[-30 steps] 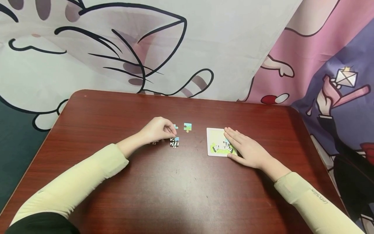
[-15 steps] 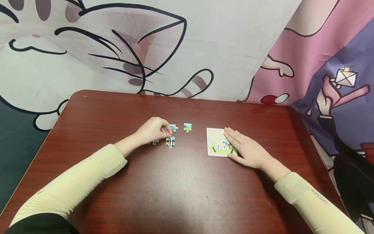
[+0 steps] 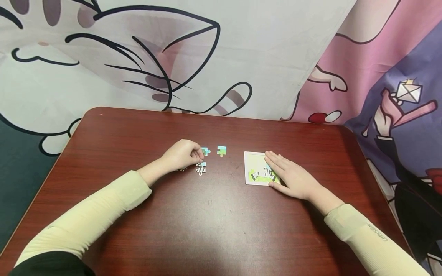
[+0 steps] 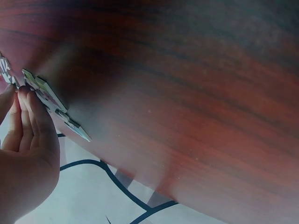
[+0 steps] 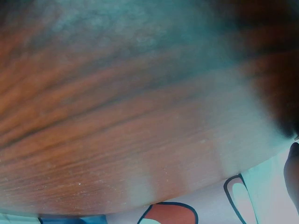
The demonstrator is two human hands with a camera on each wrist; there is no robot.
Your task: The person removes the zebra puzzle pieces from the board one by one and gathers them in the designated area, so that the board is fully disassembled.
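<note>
My left hand (image 3: 183, 154) pinches the top edge of a zebra-striped jigsaw puzzle piece (image 3: 200, 169) between thumb and fingertips, low over the table. In the left wrist view that striped piece (image 4: 5, 70) sits at the fingertips of the left hand (image 4: 30, 140). Part of another striped piece (image 3: 183, 168) shows from under the hand. Just beyond the fingers lies a blue-and-green puzzle piece (image 3: 205, 151), partly covered. My right hand (image 3: 293, 177) rests with straight fingers on the right side of a square zebra picture card (image 3: 253, 161), hiding part of it.
A separate blue-and-green puzzle piece (image 3: 221, 150) lies between the left hand and the card. All this is on a dark red-brown wooden table (image 3: 207, 226). Printed cloth (image 3: 269, 57) hangs behind the table's far edge.
My left hand has shifted slightly to the left, drawing the striped piece with it and uncovering more of the blue-and-green piece behind. The right hand stays on the card.
</note>
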